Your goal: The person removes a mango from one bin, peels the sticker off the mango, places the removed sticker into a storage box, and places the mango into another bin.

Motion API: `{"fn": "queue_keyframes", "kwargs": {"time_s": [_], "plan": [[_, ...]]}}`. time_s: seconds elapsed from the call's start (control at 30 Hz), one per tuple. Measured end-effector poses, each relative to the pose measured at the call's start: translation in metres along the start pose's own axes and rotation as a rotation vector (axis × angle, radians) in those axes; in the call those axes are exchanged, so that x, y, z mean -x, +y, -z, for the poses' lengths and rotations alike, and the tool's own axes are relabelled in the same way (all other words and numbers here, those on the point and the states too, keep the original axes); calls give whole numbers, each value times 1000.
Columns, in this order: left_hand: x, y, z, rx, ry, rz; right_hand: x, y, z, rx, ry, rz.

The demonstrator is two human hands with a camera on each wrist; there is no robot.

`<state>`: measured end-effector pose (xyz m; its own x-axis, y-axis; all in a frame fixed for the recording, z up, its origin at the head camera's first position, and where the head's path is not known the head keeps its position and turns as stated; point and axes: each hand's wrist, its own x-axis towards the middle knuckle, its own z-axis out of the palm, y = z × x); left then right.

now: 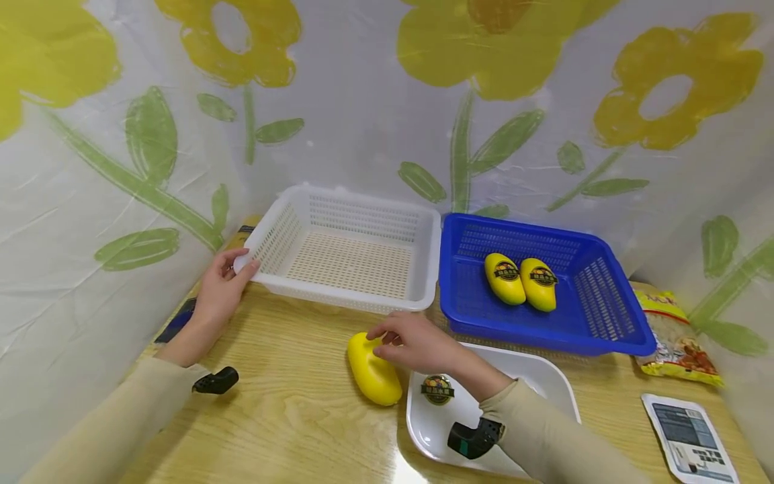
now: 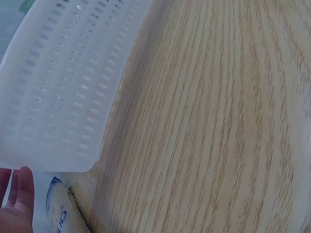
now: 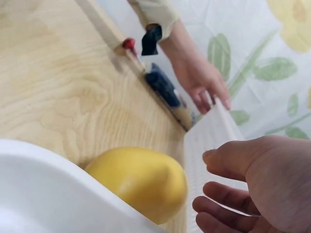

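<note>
At the left front corner of a white plastic basket (image 1: 351,299), my left hand (image 1: 219,286) grips the rim between thumb and fingers. My right hand (image 1: 420,344) is held above the table with its fingers loosely bent and nothing in them. Just beside it a yellow mango (image 1: 373,376) lies on the wood, apart from the fingers in the right wrist view. A white tray (image 1: 423,430) stands under my right forearm, with a round dark fruit label (image 1: 437,390) in it. Two more mangoes (image 1: 504,279), both bearing such labels, lie in a blue basket (image 1: 605,269).
At the right edge are a snack bag (image 1: 680,336) and a white flat package (image 1: 691,437) with dark print. A blue and tan packet (image 1: 178,319) lies along the left table edge. A flowered curtain (image 1: 357,101) hangs behind the baskets.
</note>
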<state>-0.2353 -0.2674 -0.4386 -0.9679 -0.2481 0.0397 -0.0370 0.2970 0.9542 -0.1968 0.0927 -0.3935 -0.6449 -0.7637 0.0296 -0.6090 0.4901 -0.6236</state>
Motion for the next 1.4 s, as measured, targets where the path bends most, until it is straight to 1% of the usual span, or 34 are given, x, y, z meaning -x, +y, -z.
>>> {"fn": "queue_keyframes", "kwargs": {"time_s": [0.1, 0.2, 0.4, 0.57, 0.67, 0.77, 0.97, 1.07, 1.27, 1.33, 1.4], "plan": [[0, 0, 1, 9, -2, 3, -12, 0, -3, 63, -43, 18], [-1, -1, 0, 17, 0, 0, -22, 1, -5, 111, -114, 10], [-1, 0, -2, 14, 13, -5, -35, 4, -5, 110, -280, -34], [1, 0, 0, 10, 10, -8, -41, 1, -8, 162, -405, -20], [1, -1, 1, 15, 17, -12, -42, -3, -11, 177, -458, -9], [0, -1, 0, 20, 24, -20, -41, -6, -12, 181, -489, 2], [-2, -3, -3, -8, 41, -27, -38, -8, -14, 225, -486, 101], [-2, -3, -3, -26, 45, -24, -34, -9, -14, 197, -462, 121], [-1, -2, -4, -45, 42, -3, -20, -11, -7, 70, -381, 179], [-1, -3, -4, -51, 39, 3, -14, -12, -2, 15, -333, 205], [-1, -3, -4, -49, 33, 4, -8, -12, 3, -52, -267, 206]]}}
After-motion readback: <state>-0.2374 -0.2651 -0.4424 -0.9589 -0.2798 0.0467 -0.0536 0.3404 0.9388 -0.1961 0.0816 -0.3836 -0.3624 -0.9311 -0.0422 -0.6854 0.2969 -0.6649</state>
